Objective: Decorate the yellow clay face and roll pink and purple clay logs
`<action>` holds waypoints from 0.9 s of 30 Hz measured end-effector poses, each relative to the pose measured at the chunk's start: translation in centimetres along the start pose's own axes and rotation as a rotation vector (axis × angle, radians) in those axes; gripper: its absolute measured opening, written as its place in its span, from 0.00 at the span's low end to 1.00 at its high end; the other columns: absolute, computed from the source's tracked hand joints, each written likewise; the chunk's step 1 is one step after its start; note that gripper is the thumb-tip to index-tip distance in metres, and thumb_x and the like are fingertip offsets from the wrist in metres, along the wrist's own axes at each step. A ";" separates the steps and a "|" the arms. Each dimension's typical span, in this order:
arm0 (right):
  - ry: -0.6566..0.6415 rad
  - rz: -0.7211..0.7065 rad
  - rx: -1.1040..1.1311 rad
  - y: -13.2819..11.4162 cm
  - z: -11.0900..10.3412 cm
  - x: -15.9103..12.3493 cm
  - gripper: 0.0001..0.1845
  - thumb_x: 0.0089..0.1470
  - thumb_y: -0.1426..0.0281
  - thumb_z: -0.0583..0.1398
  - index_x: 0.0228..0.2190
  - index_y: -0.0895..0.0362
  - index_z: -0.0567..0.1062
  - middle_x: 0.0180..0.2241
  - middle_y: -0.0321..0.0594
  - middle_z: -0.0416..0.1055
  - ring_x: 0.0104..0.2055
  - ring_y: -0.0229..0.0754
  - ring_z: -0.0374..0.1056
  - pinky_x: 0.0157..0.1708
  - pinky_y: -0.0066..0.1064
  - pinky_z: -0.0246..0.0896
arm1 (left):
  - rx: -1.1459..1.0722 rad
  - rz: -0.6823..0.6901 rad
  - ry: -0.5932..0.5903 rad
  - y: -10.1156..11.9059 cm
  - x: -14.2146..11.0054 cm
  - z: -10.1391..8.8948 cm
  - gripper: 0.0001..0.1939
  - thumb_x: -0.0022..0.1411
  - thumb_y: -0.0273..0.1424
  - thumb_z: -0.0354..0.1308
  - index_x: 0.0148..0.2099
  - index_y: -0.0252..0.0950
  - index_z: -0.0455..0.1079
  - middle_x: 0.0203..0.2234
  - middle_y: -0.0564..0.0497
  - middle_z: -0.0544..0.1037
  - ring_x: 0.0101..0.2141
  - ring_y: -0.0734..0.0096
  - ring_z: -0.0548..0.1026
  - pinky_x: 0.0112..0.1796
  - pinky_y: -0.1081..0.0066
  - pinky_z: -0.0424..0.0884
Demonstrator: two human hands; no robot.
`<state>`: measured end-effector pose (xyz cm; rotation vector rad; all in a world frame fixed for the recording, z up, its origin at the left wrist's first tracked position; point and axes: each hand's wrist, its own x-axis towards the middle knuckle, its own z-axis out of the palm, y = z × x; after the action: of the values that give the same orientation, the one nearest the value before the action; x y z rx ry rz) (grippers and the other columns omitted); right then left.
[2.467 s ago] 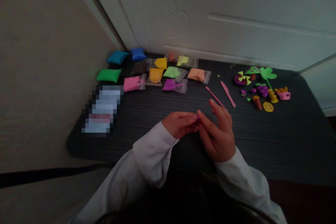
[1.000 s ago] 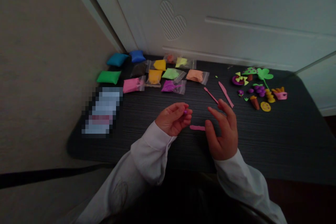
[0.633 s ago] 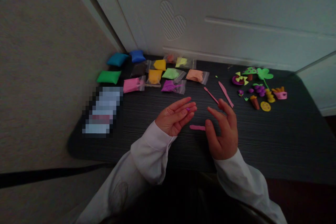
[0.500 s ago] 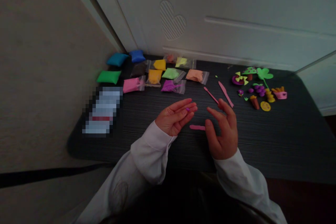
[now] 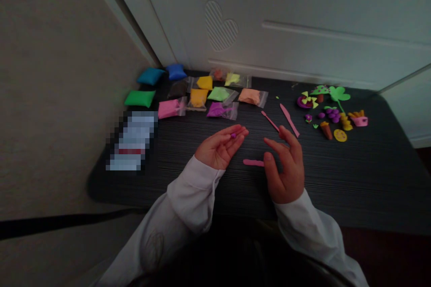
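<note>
My left hand (image 5: 220, 147) is turned palm up above the black table, its fingers stretched out and slightly cupped. On those fingers rests a small purple clay ball (image 5: 233, 135), held by my left hand. To the right, my right hand (image 5: 285, 168) hovers with thumb and fingers apart and nothing between them. A pink clay tool (image 5: 253, 163) lies on the tabletop between the hands, its right end hidden behind my right thumb. Beyond my right fingertips are a thin pink tool (image 5: 270, 121) and a pink plastic knife (image 5: 289, 120).
Several clay packets, among them an open purple one (image 5: 220, 110) and a green one (image 5: 140, 98), line the left and back of the table (image 5: 336, 179). A blurred-out phone-like object (image 5: 133, 141) lies at left. Finished clay figures, including purple grapes (image 5: 333, 115), stand at right.
My left hand has shifted slightly left and its thumb has come off the purple clay ball, which now sits lower on the fingers. My right hand has barely moved.
</note>
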<state>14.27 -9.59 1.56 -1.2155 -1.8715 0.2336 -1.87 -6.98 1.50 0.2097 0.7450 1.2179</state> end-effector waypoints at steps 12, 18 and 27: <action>-0.017 0.007 -0.002 0.1 0.1 -0.1 0.16 0.49 0.73 0.53 0.42 0.58 0.67 0.53 0.47 0.52 0.53 0.46 0.54 0.49 0.45 0.55 | 0.042 -0.022 -0.009 -0.3 0.0 0.1 0.15 0.53 0.15 0.47 0.39 0.31 0.68 0.34 0.48 0.76 0.37 0.76 0.74 0.38 0.83 0.70; -0.015 0.011 0.007 0.2 0.1 -0.2 0.16 0.49 0.73 0.53 0.43 0.56 0.66 0.53 0.46 0.52 0.53 0.45 0.54 0.49 0.46 0.55 | 0.092 -0.073 -0.022 -0.1 0.0 0.2 0.15 0.53 0.16 0.47 0.41 0.34 0.66 0.25 0.51 0.77 0.28 0.76 0.76 0.27 0.84 0.72; -0.017 0.018 -0.001 0.1 0.1 -0.1 0.16 0.48 0.72 0.54 0.42 0.57 0.67 0.52 0.47 0.53 0.51 0.45 0.55 0.48 0.46 0.56 | 0.146 -0.055 0.038 0.2 -0.1 0.0 0.13 0.53 0.20 0.52 0.42 0.34 0.64 0.18 0.54 0.75 0.18 0.80 0.73 0.17 0.86 0.69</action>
<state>14.27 -9.56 1.39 -1.2351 -1.8759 0.2534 -2.00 -7.01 1.65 0.2859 0.8684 1.1189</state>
